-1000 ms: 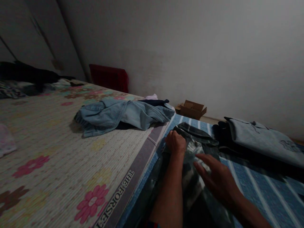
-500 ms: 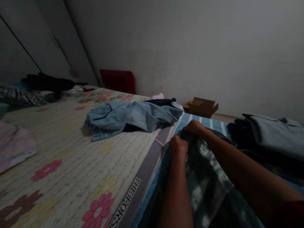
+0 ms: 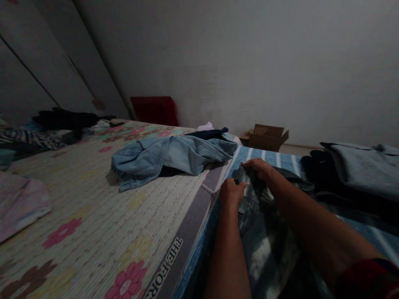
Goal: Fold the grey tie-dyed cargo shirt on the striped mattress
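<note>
There are two hands [image 3: 230, 192] [image 3: 260, 167], one cardboard box [image 3: 267, 140].

A dark, pale-blotched garment [image 3: 264, 245] lies creased on the blue striped sheet [image 3: 270, 158]

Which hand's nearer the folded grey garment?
Right: both grip the dark patterned cloth left of the folded grey garment, the right hand closer, the left hand farther left.

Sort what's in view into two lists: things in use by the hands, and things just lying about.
In use:
dark patterned garment, gripped by the left hand and right hand
blue striped cover, beneath it

Lying about:
light blue denim garment
grey folded garment
pink cloth
cardboard box
red object by the wall
</note>
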`<state>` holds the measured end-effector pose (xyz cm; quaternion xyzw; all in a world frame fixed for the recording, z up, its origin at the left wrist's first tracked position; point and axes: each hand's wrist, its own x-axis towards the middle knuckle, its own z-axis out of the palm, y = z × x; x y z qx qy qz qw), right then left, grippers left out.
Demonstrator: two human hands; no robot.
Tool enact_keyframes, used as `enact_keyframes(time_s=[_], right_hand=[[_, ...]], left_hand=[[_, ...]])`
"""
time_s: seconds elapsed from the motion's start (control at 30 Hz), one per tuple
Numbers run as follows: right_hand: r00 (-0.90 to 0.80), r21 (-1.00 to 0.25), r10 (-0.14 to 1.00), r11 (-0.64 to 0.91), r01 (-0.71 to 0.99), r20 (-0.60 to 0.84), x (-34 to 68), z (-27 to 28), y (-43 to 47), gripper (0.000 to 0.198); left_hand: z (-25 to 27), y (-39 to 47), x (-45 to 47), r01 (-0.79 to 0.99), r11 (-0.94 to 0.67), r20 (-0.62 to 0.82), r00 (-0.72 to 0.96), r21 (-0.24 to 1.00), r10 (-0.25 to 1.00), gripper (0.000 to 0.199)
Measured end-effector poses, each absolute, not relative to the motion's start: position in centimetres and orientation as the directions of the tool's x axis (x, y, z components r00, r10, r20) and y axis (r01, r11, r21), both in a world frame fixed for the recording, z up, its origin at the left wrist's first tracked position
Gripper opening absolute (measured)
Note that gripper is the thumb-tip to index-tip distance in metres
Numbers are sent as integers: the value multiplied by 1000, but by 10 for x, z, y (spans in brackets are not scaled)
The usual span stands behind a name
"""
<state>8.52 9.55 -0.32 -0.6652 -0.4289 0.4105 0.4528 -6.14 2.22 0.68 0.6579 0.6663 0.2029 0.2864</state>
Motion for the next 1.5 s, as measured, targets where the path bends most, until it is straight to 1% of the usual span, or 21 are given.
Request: enact_keyframes(time_s=[0.1,0.2,0.37,0.47,0.5,0.57,0.63,0.73,0.8,0.97,1.07,1.17,1.33,1.5], right_hand=[[287,-956,941,-235,178,-178,81,-7,95,17],[289,-958,948,-199,205,-135,78,-8,95,19],[280,-935,958,-148,323,-55,77,-13,97,17],[264,-897,964,-115,427,2,80,-15,101,10],[255,-879,967,-102,465,23,81,-15,103,10],[222,-837,973,-69,544,64,85,-12,106,22],[168,-785,981,-32,619,92,89,-6,109,28],[81,-691,991,17,723,109,95,7,111,25],[38,-623,993,40,781,110,99,15,109,27],[-24,-454,991,83,887,134,97,16,97,29],[-16,-366,986,76,928,164,87,9,89,27],[3,-307,980,60,950,199,78,7,83,24],[57,-279,960,23,960,274,85,12,68,31],[212,-245,903,-125,961,373,131,7,31,28]], left_hand=[[5,25,-63,767,45,-109,32,640,994,41],[5,27,-63,789,24,-94,42,613,995,34],[5,29,-63,823,15,-92,45,568,995,32],[4,30,-62,836,18,-103,46,549,994,33],[4,30,-62,839,18,-105,47,543,993,34],[4,30,-62,845,16,-108,50,535,993,34],[4,30,-62,844,18,-112,50,536,993,34],[4,31,-62,839,29,-118,42,543,992,34],[5,31,-62,837,37,-125,38,547,991,33],[5,30,-61,852,30,-111,33,522,993,33],[6,29,-60,879,11,-73,27,476,997,34],[6,28,-60,898,1,-46,21,440,999,34],[6,29,-59,905,2,-40,16,426,999,34],[7,31,-60,911,-12,-46,34,413,998,35]])
